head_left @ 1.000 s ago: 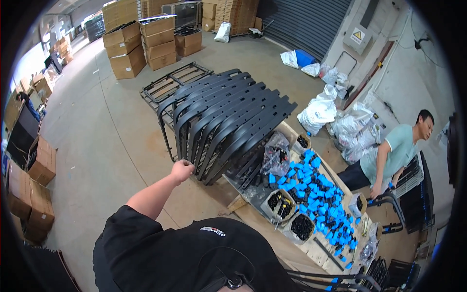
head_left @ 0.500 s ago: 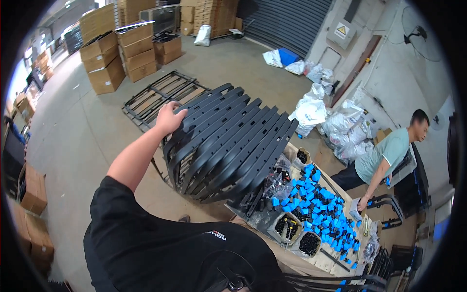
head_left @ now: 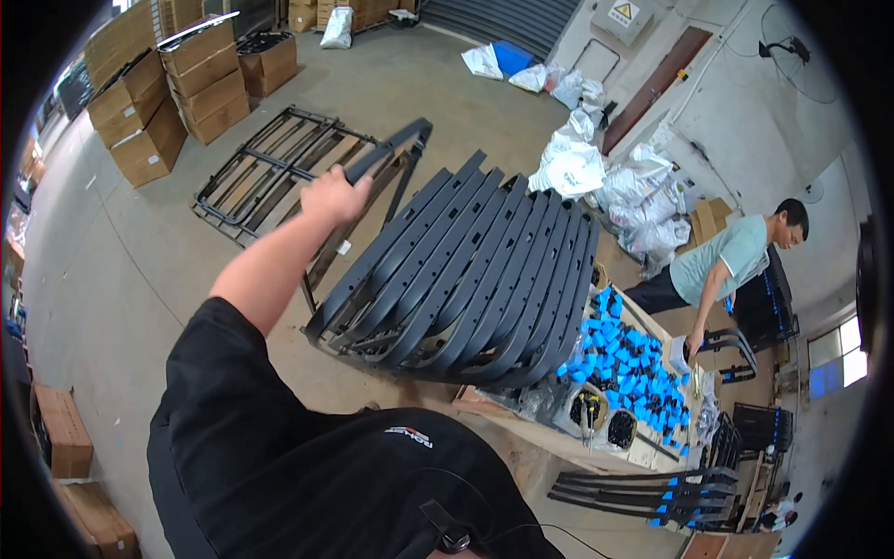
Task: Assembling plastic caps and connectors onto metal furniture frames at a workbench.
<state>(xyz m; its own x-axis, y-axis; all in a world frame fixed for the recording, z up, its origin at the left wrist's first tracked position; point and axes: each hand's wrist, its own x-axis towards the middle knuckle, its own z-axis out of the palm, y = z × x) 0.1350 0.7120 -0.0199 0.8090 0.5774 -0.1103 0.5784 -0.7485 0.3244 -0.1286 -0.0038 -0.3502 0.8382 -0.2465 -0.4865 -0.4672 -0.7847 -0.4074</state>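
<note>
Right hand out of frame; left hand's fingers hidden around the black curved frame piece; small dark parts in bins too small to identify.

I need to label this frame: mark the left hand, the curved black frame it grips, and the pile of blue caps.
left hand (head_left: pixel 333 196), head view, on the knuckles.
curved black frame (head_left: pixel 396 142), head view, on its raised upper bar.
pile of blue caps (head_left: pixel 626 368), head view, middle of the heap.

Left arm stretched forward and up, bare forearm, black short sleeve. Left hand fisted, fingers curled tight in a grip. Right hand out of frame.
</note>
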